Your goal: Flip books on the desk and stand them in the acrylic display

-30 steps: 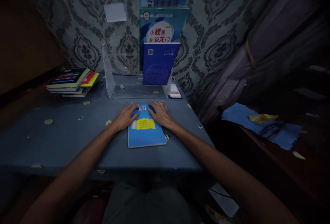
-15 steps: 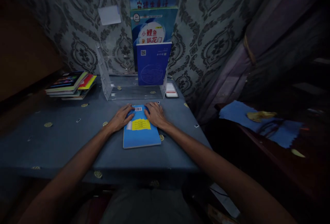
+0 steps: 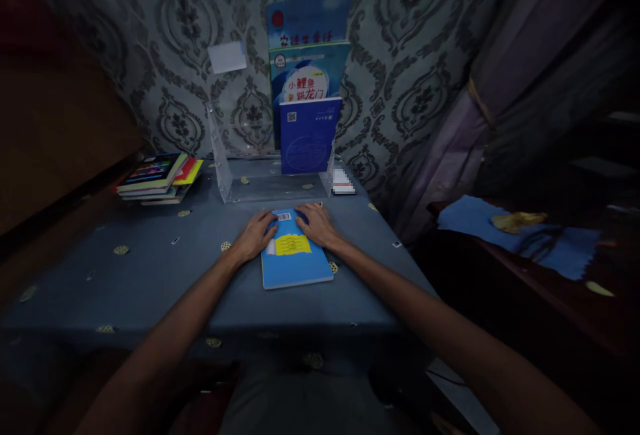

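Note:
A light blue book [image 3: 296, 271] with a yellow text patch and a barcode lies flat on the table. My left hand [image 3: 255, 236] rests along its upper left edge, thumb out over the cover and fingers stretched toward the far corner. On the opposite side my right hand [image 3: 319, 226] lies the same way over the upper right edge, its fingers extended. Both hands touch the book without lifting it. Just beyond them stands a clear acrylic rack [image 3: 223, 171]. A dark blue book [image 3: 309, 141] leans upright in it, before a taller picture book [image 3: 306, 68].
Several stacked books [image 3: 154, 175] sit at the table's left. A white pixelated item [image 3: 343, 182] lies right of the rack. A patterned cloth covers the table [image 3: 165, 281]. To the right, a blue cloth [image 3: 473, 218] with a yellowish object [image 3: 517, 222] lies on a dark surface.
The view has shifted, so everything appears farther right and the upper books lower. Both hands keep their places on the light blue book, which stays flat.

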